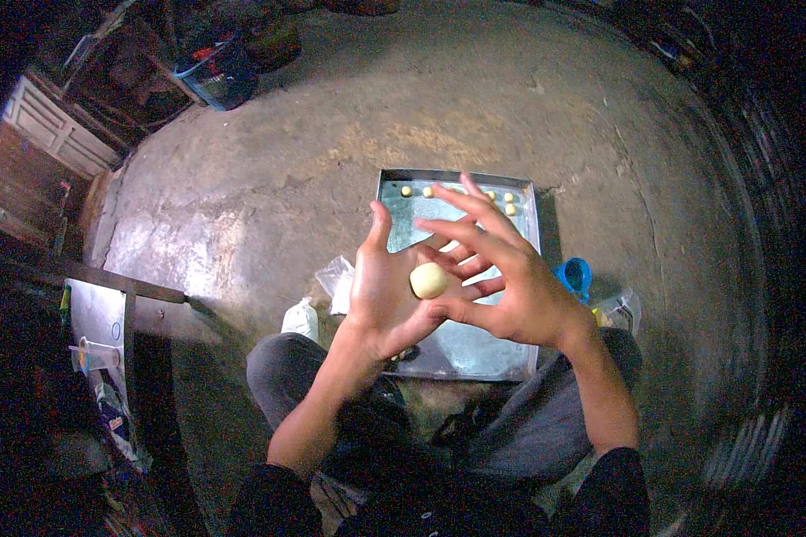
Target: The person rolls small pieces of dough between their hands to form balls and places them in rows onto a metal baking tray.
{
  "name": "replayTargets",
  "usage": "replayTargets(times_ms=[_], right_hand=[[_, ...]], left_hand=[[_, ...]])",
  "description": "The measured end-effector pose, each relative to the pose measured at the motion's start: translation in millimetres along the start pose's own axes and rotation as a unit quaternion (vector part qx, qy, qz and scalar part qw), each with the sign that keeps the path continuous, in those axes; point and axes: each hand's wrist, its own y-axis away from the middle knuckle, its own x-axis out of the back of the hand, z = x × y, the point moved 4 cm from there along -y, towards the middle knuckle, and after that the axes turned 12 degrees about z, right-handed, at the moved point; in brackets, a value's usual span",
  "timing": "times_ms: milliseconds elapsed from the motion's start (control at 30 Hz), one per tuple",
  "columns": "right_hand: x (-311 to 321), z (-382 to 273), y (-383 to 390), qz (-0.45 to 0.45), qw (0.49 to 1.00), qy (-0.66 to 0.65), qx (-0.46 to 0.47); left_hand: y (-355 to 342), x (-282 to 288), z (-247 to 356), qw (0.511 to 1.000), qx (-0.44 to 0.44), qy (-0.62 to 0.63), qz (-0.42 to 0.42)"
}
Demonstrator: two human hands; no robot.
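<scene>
A round, pale dough ball (428,280) rests in the upturned palm of my left hand (383,295), whose thumb sticks up. My right hand (519,282) arches over it with fingers spread, its thumb tip close beside the ball; whether they touch I cannot tell. Beneath both hands lies a square metal tray (506,345) on the floor, with several small pale balls (509,197) along its far side, partly hidden by my fingers.
White bags (300,318) lie left of the tray, a blue cup (575,276) and another bag (616,309) right. My bent legs (546,412) frame the near edge. A low bench (98,313) with a clear cup stands left; a blue bucket (215,76) sits at back left on the concrete floor.
</scene>
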Motion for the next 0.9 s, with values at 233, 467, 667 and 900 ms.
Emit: replayTargets(times_ms=[233,467,667,900], right_hand=[[0,-13,4,0.134,0.989,0.016,0.068],[-7,-16,5,0.091,0.984,0.135,0.072],[-16,-11,10,0.050,0.963,0.233,0.128],[-21,-12,11,0.010,0.959,0.254,0.125]], left_hand=[[0,-24,5,0.996,-0.080,-0.017,0.040],[1,-27,11,0.994,-0.105,0.012,0.006],[1,-29,11,0.994,-0.101,-0.031,0.002],[2,-26,10,0.994,-0.098,-0.048,0.017]])
